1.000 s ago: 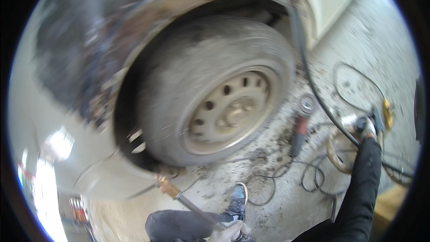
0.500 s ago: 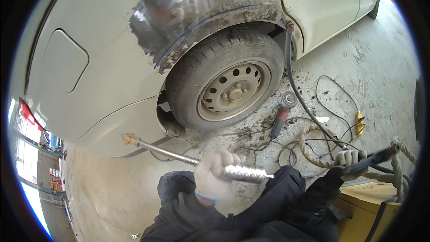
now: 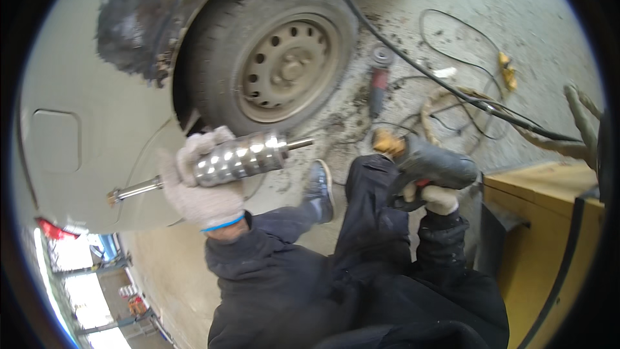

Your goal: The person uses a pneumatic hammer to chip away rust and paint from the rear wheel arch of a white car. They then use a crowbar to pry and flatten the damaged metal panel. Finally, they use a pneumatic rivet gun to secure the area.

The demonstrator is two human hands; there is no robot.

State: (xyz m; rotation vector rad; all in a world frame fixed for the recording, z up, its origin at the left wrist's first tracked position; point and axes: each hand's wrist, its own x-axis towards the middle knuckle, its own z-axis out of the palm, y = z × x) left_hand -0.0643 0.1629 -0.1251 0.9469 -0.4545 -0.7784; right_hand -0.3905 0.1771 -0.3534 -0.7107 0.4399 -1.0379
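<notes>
My left hand, in a pale glove, grips a steel slide hammer with a ridged cylindrical weight on its rod; the rod's brass-coloured tip points left. My right hand, also gloved, holds a dark grey gun-like tool with a red trigger and a brass-coloured front end, blurred a little. Both tools are raised above my legs, in front of the car wheel. The pale car body has a patch of bare, rough metal around the wheel arch.
An angle grinder lies on the stained floor beside the tyre, among loops of cable, a hose and a yellow plug piece. A yellow cabinet or box stands at my right. A bright opening with equipment shows at far left.
The slide hammer has risen in my left hand. My right hand has moved from the hose and cable bundle at right toward the middle, now holding the gun-like tool. The view has shifted.
</notes>
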